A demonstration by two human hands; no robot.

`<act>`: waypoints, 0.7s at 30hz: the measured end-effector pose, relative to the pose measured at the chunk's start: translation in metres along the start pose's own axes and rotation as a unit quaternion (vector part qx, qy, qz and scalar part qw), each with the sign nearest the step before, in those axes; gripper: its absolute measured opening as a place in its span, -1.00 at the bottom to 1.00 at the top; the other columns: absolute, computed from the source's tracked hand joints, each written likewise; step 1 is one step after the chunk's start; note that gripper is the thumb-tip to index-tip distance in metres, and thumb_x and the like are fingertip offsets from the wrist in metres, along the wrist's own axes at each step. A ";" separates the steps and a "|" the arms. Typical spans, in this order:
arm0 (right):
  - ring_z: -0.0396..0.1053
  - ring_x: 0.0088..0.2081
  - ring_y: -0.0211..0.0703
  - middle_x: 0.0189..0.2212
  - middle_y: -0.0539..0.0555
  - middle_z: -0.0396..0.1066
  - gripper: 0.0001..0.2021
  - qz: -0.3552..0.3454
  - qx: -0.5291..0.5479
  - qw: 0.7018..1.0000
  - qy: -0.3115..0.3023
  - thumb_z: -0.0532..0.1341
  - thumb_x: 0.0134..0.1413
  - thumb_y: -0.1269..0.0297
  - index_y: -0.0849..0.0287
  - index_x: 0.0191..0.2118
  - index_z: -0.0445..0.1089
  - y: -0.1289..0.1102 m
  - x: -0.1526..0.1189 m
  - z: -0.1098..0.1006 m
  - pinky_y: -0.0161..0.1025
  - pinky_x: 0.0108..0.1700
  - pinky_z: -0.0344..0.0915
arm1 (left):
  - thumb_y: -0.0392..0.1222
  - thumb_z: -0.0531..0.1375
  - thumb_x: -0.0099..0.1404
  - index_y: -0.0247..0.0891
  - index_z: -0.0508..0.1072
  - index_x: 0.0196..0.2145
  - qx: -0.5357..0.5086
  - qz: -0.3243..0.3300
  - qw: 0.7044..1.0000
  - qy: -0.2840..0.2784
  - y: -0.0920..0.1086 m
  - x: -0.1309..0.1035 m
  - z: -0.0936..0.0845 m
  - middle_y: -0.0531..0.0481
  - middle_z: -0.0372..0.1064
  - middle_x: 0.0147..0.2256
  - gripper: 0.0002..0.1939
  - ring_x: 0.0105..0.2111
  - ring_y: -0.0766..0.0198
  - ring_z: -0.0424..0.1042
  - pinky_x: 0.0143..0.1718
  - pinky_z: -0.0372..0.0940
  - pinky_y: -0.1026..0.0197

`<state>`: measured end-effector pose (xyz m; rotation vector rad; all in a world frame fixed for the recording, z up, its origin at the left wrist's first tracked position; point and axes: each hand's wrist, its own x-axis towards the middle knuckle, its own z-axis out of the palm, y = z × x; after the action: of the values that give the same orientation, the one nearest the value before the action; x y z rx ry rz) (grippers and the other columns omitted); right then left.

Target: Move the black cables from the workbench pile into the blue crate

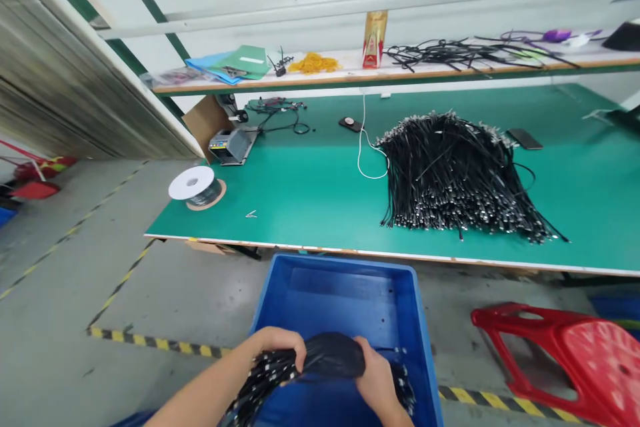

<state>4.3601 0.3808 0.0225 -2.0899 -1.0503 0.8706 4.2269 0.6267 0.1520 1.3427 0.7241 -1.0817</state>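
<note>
A thick bundle of black cables (334, 353) arches between my two hands, above a blue plastic bin (345, 267). My left hand (285, 347) is wrapped round the bundle's left part, where many pale-tipped ends hang down toward the bottom edge. Around its right part closes my right hand (375, 377), with more dark cable ends (403, 387) showing beside it inside the bin. Most of the fingers on both hands are hidden behind the cables.
On the green workbench (300, 193) lies a big heap of black cables (450, 173). A wire spool (197, 188) and a grey machine (230, 147) stand at its left. A red plastic stool (575, 353) is right of the bin. A shelf (340, 77) runs above the bench.
</note>
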 end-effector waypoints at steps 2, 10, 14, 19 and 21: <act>0.60 -0.11 0.14 -0.17 0.11 0.63 -0.47 0.033 -0.018 0.999 -0.027 0.10 0.00 0.54 0.01 0.11 0.34 0.007 0.025 -0.002 -0.14 -0.13 0.41 | -0.15 0.22 -0.22 -0.17 0.50 -0.59 -0.028 -0.035 0.998 -0.052 0.002 0.026 -0.024 -0.10 0.40 -0.62 -0.86 -0.58 -0.09 0.48 -0.54 0.47 -0.18; 0.60 -0.10 0.16 -0.16 0.19 0.63 -0.51 0.066 -0.127 0.984 -0.109 0.17 0.02 0.51 0.05 0.10 0.41 0.035 0.143 -0.009 -0.16 -0.15 0.38 | -0.14 0.16 -0.18 -0.18 0.51 -0.54 -0.093 -0.016 0.995 0.025 -0.023 0.133 -0.096 -0.05 0.45 -0.54 -0.81 -0.45 0.03 0.53 -0.41 0.48 0.04; 0.59 -0.05 0.18 -0.10 0.24 0.62 -0.49 0.073 -0.170 0.973 -0.139 0.18 0.09 0.41 0.08 0.20 0.40 0.045 0.184 0.007 -0.07 -0.06 0.43 | -0.22 0.23 -0.14 -0.21 0.56 -0.29 -0.066 -0.004 0.984 0.168 -0.044 0.165 -0.119 0.00 0.57 -0.37 -0.64 -0.27 0.06 0.60 -0.26 0.48 0.15; 0.57 -0.04 0.21 -0.03 0.32 0.57 -0.33 0.103 -0.205 0.964 -0.138 0.23 0.04 0.41 0.11 0.33 0.29 0.046 0.211 0.022 0.00 -0.01 0.43 | -0.17 0.17 0.23 -0.34 0.41 0.18 0.009 0.019 0.925 0.378 -0.066 0.153 -0.132 -0.24 0.47 0.13 -0.45 0.20 0.03 0.41 0.24 0.26 0.13; 0.57 -0.06 0.20 -0.06 0.32 0.57 -0.32 0.099 -0.221 0.961 -0.132 0.22 0.04 0.45 0.11 0.33 0.28 0.037 0.220 0.022 0.01 -0.01 0.42 | -0.17 0.04 0.38 -0.45 0.27 0.29 0.031 0.020 0.888 0.458 -0.071 0.142 -0.125 -0.35 0.30 0.26 -0.42 0.34 0.02 0.22 0.38 0.06 0.08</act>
<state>4.4602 0.5538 -0.0788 -2.5348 -1.2833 1.1190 4.2357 0.7281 -0.0226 1.9206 1.3382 -0.3748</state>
